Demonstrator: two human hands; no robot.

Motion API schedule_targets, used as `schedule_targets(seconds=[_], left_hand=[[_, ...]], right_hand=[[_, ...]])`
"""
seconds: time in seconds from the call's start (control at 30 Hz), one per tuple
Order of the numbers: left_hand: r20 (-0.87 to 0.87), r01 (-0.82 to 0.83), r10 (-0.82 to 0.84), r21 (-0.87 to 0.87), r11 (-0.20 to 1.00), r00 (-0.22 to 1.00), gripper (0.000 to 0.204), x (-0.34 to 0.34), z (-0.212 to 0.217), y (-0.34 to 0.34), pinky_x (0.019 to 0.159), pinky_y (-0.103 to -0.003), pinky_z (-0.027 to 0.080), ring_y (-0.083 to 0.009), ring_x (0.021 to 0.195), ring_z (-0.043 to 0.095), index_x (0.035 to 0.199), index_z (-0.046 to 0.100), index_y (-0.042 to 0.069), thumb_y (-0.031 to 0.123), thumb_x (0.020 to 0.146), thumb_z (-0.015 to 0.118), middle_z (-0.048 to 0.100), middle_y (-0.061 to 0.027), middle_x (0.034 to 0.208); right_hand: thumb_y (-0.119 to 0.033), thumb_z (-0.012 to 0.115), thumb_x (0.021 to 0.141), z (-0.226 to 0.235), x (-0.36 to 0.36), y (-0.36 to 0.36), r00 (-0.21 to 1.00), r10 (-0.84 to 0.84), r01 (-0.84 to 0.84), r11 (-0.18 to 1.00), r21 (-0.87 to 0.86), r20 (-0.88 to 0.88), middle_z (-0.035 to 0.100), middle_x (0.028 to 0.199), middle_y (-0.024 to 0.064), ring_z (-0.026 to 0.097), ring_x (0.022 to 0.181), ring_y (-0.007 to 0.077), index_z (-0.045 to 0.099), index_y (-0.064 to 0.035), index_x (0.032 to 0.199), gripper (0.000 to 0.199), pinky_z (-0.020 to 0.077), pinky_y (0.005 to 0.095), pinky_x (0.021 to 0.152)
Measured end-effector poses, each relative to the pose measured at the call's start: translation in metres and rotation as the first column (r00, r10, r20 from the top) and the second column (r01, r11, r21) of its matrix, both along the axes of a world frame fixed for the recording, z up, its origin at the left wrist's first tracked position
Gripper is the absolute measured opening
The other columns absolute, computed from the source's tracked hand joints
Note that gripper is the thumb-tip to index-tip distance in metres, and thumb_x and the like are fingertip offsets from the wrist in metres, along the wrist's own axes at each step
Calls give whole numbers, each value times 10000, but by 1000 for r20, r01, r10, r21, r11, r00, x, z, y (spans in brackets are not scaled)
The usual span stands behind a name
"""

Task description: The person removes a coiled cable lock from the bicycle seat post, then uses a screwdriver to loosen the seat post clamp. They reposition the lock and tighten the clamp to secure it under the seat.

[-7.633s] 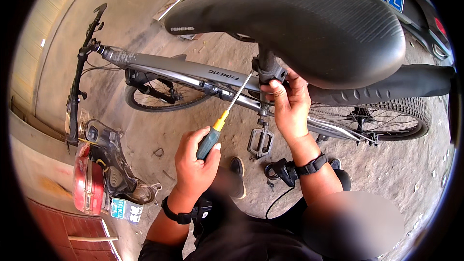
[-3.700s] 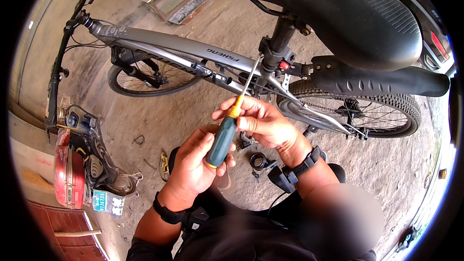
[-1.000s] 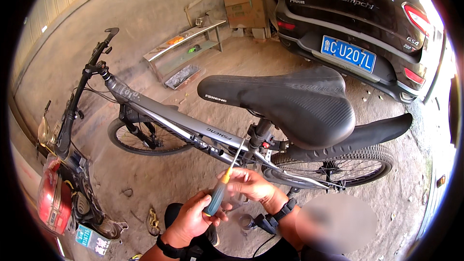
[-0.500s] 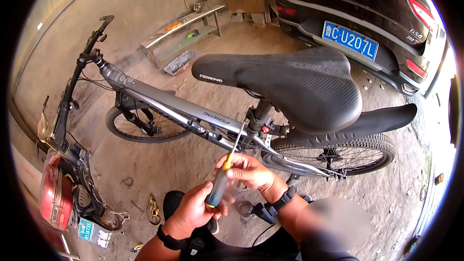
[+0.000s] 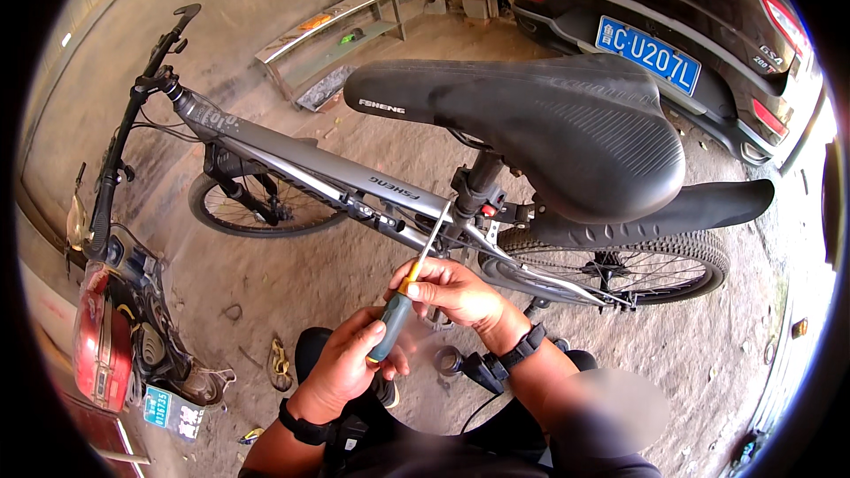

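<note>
Dark green and yellow, a screwdriver (image 5: 391, 323) is held between our 2 hands, low in the middle of the view. Our left hand (image 5: 343, 363) curls its fingers around the lower part of the green handle; our right hand (image 5: 460, 292) pinches the yellow collar between thumb and fingers. The slim metal shaft (image 5: 431, 242) slants up and to the right, its tip close to the black clamp (image 5: 465, 190) around the seat post, just below the saddle. We cannot tell whether the tip touches anything.

We stand beside a grey bicycle (image 5: 301, 164), whose handlebar (image 5: 133, 128) is at the left. Its black saddle (image 5: 531, 119) fills the upper middle, and a black mudguard (image 5: 673, 212) stretches right, above the knobbly rear wheel (image 5: 713, 274). A small red part (image 5: 488, 211) shows beside the clamp.

Behind, a dark car (image 5: 735, 0) carries a blue plate (image 5: 651, 55); a low table (image 5: 363, 31) stands by the wall. At lower left is a red case (image 5: 99, 354).
</note>
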State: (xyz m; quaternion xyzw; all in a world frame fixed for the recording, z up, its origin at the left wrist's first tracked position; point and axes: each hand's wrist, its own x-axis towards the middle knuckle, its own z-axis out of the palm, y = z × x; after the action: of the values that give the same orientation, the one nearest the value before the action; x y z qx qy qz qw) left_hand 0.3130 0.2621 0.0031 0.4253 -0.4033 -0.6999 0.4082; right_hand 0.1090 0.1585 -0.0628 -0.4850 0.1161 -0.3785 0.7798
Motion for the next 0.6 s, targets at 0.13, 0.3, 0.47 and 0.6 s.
schedule_targets(seconds=[0.13, 0.3, 0.47, 0.6], left_hand=[[187, -7, 31, -128, 992, 982, 411, -7, 6, 0, 576, -268, 509, -220, 701, 705, 1293, 498, -10, 331, 1064, 508, 699, -187, 975], [290, 23, 39, -207, 978, 956, 377, -8, 8, -3, 590, -257, 502, -182, 701, 698, 1260, 500, -3, 319, 1066, 520, 703, -152, 961], [326, 42, 33, -219, 975, 945, 349, -8, 9, -6, 604, -253, 499, -169, 708, 692, 1253, 501, 0, 296, 1069, 518, 700, -144, 963], [302, 30, 32, -198, 980, 953, 290, -6, 8, -6, 601, -238, 508, -140, 731, 691, 1272, 502, 7, 198, 1060, 555, 702, -107, 984]], right_hand=[[-240, 684, 992, 3, 4, 1, 997, -32, 31, 999, 11, 66, 726, 1106, 35, 634, 956, 90, 669, -50, 1239, 311, 488, 222, 770], [-230, 670, 1005, -1, 4, -4, 996, 9, -10, 1000, 10, 94, 709, 1128, 21, 629, 968, 89, 674, -63, 1224, 275, 500, 229, 779], [-236, 672, 1000, -7, 5, -8, 993, 20, -22, 1000, 18, 116, 723, 1165, 86, 670, 1019, 136, 668, -43, 1222, 293, 527, 248, 808], [-231, 665, 1003, -8, 4, -9, 989, 44, -48, 998, 27, 140, 719, 1182, 102, 674, 1041, 157, 663, -43, 1229, 294, 535, 256, 823]])
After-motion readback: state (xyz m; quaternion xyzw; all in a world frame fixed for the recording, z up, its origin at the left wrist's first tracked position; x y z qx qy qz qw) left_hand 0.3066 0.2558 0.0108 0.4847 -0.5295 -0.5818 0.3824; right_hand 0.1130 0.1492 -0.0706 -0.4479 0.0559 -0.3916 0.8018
